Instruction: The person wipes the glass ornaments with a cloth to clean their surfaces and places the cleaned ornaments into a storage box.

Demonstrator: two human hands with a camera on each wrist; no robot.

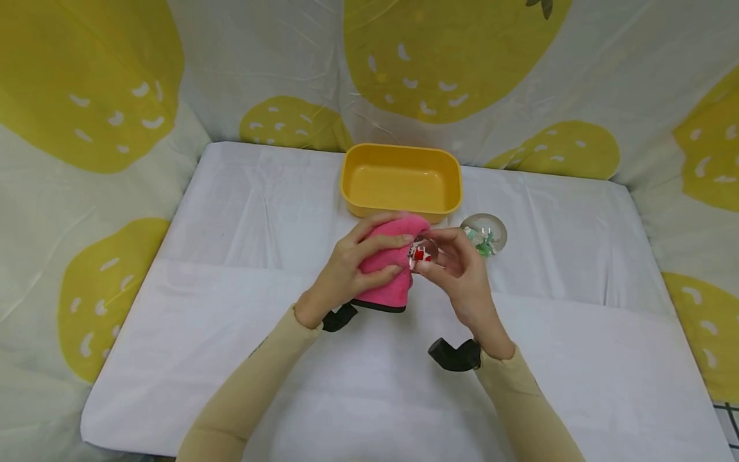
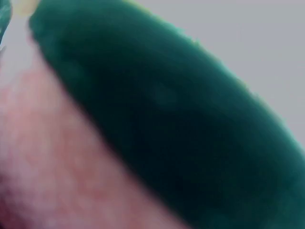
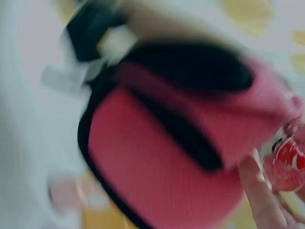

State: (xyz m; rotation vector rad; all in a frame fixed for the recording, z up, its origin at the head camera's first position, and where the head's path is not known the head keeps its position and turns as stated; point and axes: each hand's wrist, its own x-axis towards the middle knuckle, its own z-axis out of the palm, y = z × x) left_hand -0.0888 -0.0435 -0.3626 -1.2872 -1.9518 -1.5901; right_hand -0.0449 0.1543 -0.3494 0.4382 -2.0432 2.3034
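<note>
My left hand [image 1: 342, 268] grips a folded pink cloth [image 1: 385, 292] with black edging, in the middle of the head view. Between the thumb and fingers of my right hand [image 1: 469, 285] is a small clear ball [image 1: 428, 248] with a red and white figure inside. The cloth lies against the ball's left side. In the right wrist view the cloth [image 3: 157, 167] hangs in loose folds, and the clear ball [image 3: 288, 164] shows at the right edge beside a finger. The left wrist view is blurred, mostly a dark green shape [image 2: 157, 105] next to skin.
A yellow rectangular container [image 1: 398, 149] stands at the back, just beyond the hands. To its right, behind my right hand, a second clear dome or ball [image 1: 493, 230] with green and white shapes inside rests on the white-covered table [image 1: 231, 205]. A patterned curtain [image 1: 288, 51] encloses the table.
</note>
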